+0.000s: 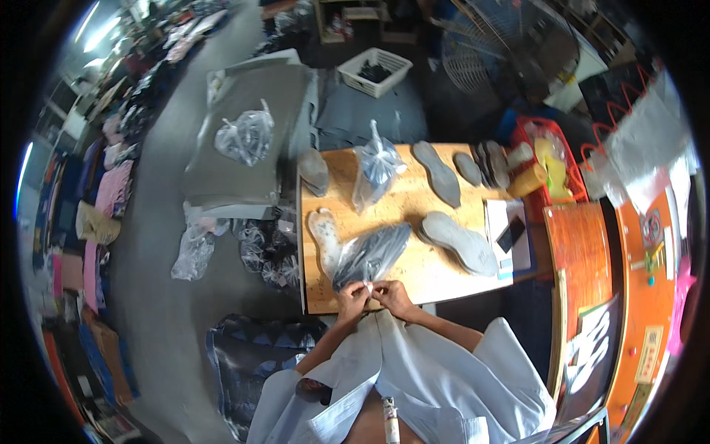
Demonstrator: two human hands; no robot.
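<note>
My left hand (352, 297) and my right hand (393, 296) meet at the near edge of a wooden table (414, 274). Both pinch the near end of a clear plastic bag (372, 254) that holds dark shoe soles and lies slanted across the table. Beside the bag on its left lies a pale insole (325, 238). A grey sole (460, 241) rests to its right.
Farther back on the table stand a knotted plastic bag (376, 169), more grey soles (436, 172) and a stack of soles (488, 164). A dark phone (511, 234) lies on papers at right. A white basket (375, 72) and a fan (503, 44) stand beyond. Filled bags (244, 137) lie left.
</note>
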